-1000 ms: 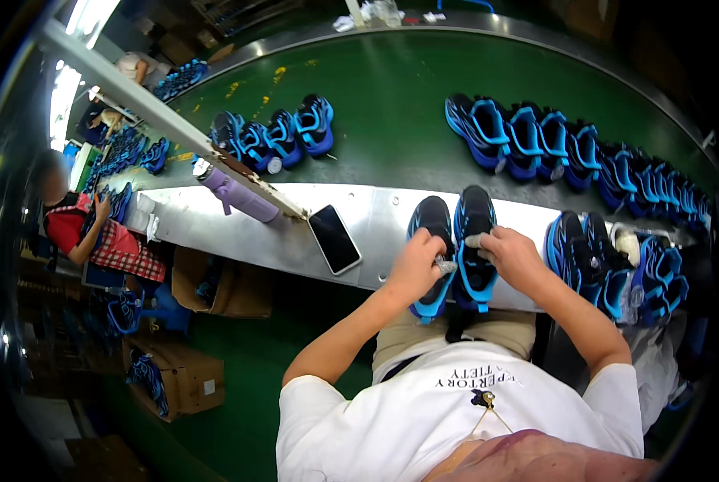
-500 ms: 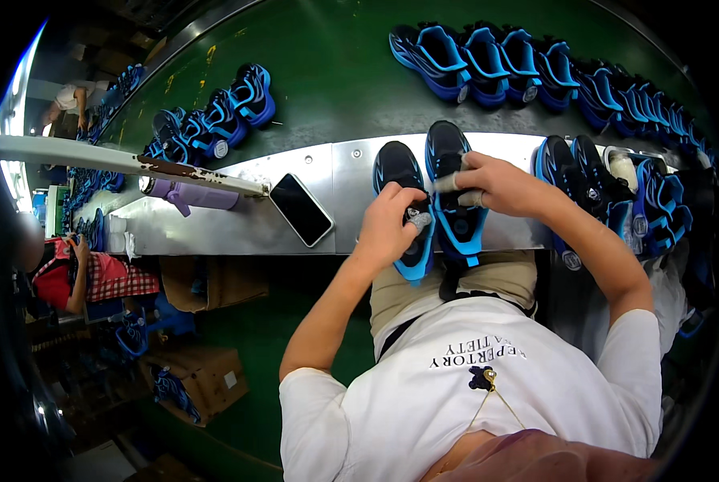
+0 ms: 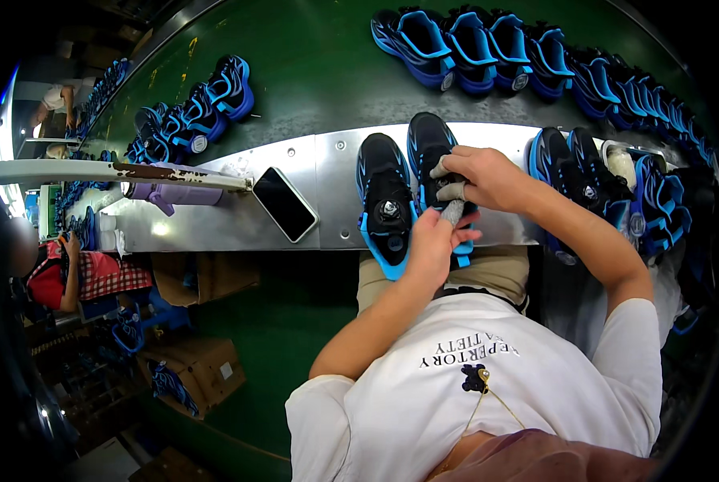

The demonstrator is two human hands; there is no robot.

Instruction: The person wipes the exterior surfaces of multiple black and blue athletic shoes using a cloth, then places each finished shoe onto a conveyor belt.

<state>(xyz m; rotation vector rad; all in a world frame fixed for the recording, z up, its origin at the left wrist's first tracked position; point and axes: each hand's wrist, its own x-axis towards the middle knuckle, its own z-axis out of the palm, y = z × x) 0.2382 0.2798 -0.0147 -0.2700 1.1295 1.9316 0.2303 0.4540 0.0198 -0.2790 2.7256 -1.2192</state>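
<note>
right hand (image 3: 488, 177) grips wad (image 3: 449, 189), stuffing right shoe (image 3: 436, 161) | left hand (image 3: 432, 245) clasps its heel, bracing | left shoe (image 3: 385, 201) beside, waiting

A smartphone (image 3: 284, 203) lies flat on the metal bench (image 3: 239, 225), left of the shoes, its rectangular screen dark and turned at a slant. Below the bench, on the left, an open brown cardboard box (image 3: 205, 277) sits against the bench edge. Lower still, a second brown carton (image 3: 203, 368) stands on the floor, bearing a small white rectangular label (image 3: 226, 370) on its side
</note>
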